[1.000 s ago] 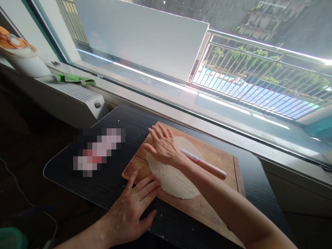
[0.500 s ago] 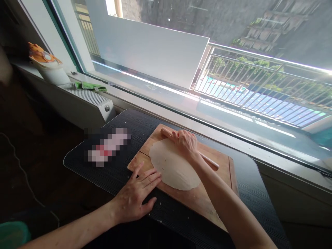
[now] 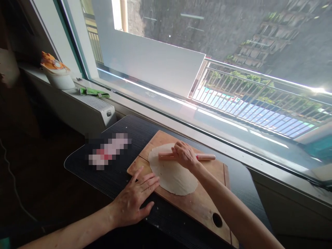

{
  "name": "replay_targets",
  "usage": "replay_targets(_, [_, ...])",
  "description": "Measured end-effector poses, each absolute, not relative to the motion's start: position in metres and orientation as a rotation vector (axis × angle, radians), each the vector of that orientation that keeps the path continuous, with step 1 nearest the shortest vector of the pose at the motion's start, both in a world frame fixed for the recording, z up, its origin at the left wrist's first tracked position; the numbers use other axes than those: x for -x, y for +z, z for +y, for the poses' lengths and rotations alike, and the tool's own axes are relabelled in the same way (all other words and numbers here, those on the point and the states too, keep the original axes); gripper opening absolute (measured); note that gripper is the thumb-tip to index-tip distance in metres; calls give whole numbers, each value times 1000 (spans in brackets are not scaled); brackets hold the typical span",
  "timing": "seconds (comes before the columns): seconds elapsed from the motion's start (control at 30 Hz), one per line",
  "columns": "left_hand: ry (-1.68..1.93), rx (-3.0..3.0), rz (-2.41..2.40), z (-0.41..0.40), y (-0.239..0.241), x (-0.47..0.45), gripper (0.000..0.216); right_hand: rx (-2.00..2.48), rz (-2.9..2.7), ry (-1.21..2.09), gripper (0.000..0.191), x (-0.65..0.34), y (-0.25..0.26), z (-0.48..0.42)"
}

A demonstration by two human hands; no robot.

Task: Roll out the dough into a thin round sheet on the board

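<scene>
So the dough [image 3: 172, 173] is a thin, pale sheet lying flat on the wooden cutting board [image 3: 202, 204], which sits on a dark ribbed table [image 3: 124, 173] by the window [image 3: 207, 52]. Right hand [image 3: 184, 155] is curled over the middle of the rolling pin [image 3: 166, 156], palm down, pressing it onto the far edge of the sheet; both ends of the pin stick out past the hand. Left hand [image 3: 135, 199] is spread flat, fingers wide, holding nothing, fingertips touching the near-left edge of the board and just beside the dough.

My guess on handling: rolled this thin it's going to be soft, floppy and easy to tear or stretch, and probably a bit tacky. Pinching one edge would likely pull it out of shape. Better bet is sliding flat fingers under it and lifting with a broad open palm, or draping it over the pin. The pin itself looks light, stiff and smooth, so gripping the middle or both ends works fine. Board has a round hole near the close corner.
</scene>
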State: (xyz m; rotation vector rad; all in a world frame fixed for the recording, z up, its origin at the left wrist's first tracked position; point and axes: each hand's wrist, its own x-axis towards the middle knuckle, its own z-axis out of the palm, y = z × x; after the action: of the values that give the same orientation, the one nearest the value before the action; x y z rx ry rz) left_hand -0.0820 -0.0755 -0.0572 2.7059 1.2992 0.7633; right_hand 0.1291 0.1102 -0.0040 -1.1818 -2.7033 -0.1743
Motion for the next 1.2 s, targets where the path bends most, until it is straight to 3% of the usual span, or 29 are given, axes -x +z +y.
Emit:
replay_targets(0.27, [752, -2664, 1330, -78, -58, 80, 59, 1707, -2467, 89, 45, -78, -8, 134])
replay_targets(0.43, [809, -2649, 1369, -80, -58, 76, 59, 1642, -2491, 55, 53, -65, 0, 163])
replay_targets(0.63, [811, -2647, 1327, -78, -57, 78, 60, 1394, -2720, 19, 53, -90, -9, 109])
replay_targets(0.9, [791, -2596, 1362, -80, -58, 77, 61, 1673, -2529, 30, 59, -60, 3, 168])
replay_targets(1.07, [747, -2651, 1273, -76, -51, 82, 60, 1258, -2741, -33, 58, -82, -8, 115])
replay_targets(1.2, [731, -2651, 1262, -76, -48, 82, 59, 1293, -2714, -49, 58, -78, -10, 125])
